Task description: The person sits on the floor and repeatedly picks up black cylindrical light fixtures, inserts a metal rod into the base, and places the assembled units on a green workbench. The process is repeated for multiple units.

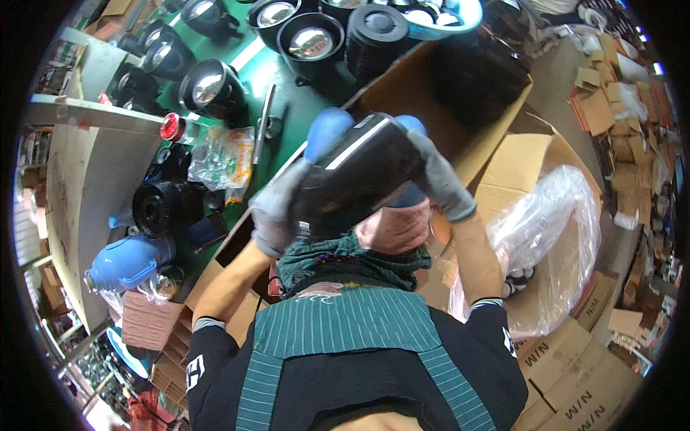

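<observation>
Both my hands wear grey gloves with blue fingertips. Between them, above my lap, I hold a glossy black cylindrical housing (363, 176), tilted with its right end higher. My left hand (282, 205) is closed around its left end, and my right hand (444, 176) grips the right end. Some of the fingertips are hidden behind the housing. Beyond it on the green table stand black round lamp housings (310, 42) with shiny reflector-like insides, and a ribbed black cylinder (375, 36).
An open cardboard box (496, 140) stands at the right of the table, beside another box lined with clear plastic (550, 237). On the left are a metal rod (264, 126), a plastic bag (223, 158), a red-lidded jar (176, 128) and a blue jug (133, 260).
</observation>
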Motion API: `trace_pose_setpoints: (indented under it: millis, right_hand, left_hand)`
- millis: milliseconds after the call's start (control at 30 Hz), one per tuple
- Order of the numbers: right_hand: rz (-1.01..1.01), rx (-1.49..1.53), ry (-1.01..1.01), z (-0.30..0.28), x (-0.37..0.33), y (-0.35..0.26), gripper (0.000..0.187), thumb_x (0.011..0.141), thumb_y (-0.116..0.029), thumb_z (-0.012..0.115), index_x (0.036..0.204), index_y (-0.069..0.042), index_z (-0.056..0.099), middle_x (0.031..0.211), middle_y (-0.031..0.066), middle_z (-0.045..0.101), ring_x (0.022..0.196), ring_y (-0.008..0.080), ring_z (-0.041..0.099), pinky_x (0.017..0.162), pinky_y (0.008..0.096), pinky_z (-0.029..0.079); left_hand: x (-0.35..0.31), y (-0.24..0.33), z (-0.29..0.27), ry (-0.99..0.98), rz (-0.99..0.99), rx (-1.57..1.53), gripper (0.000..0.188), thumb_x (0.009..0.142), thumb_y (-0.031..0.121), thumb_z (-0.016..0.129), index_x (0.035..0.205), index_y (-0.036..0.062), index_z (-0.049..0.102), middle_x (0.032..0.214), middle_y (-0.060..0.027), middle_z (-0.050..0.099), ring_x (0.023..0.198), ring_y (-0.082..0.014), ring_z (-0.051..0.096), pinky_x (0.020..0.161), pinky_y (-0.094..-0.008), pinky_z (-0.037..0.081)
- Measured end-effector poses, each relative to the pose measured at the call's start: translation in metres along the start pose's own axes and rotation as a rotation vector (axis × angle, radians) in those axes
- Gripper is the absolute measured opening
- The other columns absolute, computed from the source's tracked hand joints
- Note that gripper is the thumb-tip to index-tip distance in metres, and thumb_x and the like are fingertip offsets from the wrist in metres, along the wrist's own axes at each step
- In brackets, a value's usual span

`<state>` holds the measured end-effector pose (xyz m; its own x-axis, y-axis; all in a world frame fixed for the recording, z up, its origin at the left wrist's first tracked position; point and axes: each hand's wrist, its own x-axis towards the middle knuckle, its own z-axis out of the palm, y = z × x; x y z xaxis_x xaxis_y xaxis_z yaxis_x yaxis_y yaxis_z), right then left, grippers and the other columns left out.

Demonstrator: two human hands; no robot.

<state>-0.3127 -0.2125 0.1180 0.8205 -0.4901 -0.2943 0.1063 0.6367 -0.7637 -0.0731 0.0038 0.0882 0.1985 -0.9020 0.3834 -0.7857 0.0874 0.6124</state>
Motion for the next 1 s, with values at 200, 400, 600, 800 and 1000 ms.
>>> trace_pose_setpoints:
  millis: [200,400,600,800,1000]
  right_hand:
    - [-0.273,-1.282,-0.076,-0.020,0.007,0.037,0.079,0.078,-0.033,0.092,0.148,-0.008,0.064,0.154,0.0215,0.059,0.144,0.0373,0.057,0.122,0.0455,0.043]
    - [-0.466,-1.191,-0.080,-0.011,0.014,0.073,0.105,0.085,-0.060,0.085,0.163,-0.004,0.043,0.162,0.0260,0.048,0.149,0.0423,0.049,0.125,0.0496,0.039]
    - [-0.342,-0.473,0.114,-0.014,0.005,0.083,0.111,0.102,-0.083,0.043,0.174,-0.002,0.017,0.171,0.0262,0.038,0.155,0.0349,0.044,0.130,0.0458,0.031]
    - [-0.321,0.455,0.222,-0.001,0.023,0.055,0.079,0.110,-0.060,0.053,0.164,-0.006,0.039,0.132,0.0116,0.067,0.129,0.0268,0.065,0.123,0.0527,0.045]
    - [-0.122,0.616,-0.070,-0.022,0.084,0.072,0.044,0.115,-0.031,0.058,0.145,0.000,0.059,0.069,-0.0087,0.050,0.072,0.0101,0.061,0.107,0.0499,0.059]
  left_hand:
    - [-0.007,-0.066,0.008,-0.068,0.018,0.045,0.045,0.091,0.008,0.077,0.135,0.0044,0.070,0.132,-0.0215,0.072,0.124,-0.0412,0.068,0.107,-0.0503,0.054]
    - [0.055,-0.181,0.057,-0.105,-0.608,0.621,0.066,0.102,0.036,0.071,0.158,0.0082,0.050,0.136,-0.0237,0.064,0.112,-0.0430,0.069,0.096,-0.0507,0.057]
    - [0.095,-0.099,-0.007,-0.155,-0.303,-0.117,0.059,0.092,0.012,0.084,0.148,0.0073,0.065,0.124,-0.0198,0.073,0.109,-0.0289,0.075,0.095,-0.0406,0.059]
    - [0.122,0.028,-0.008,-0.634,-0.149,-0.248,0.053,0.087,0.012,0.087,0.137,0.0035,0.072,0.113,-0.0209,0.077,0.104,-0.0282,0.077,0.092,-0.0405,0.060]
    - [0.084,0.106,0.002,-0.502,0.012,0.213,0.094,0.091,0.044,0.080,0.157,-0.0110,0.043,0.154,-0.0275,0.053,0.147,-0.0428,0.047,0.121,-0.0582,0.036]
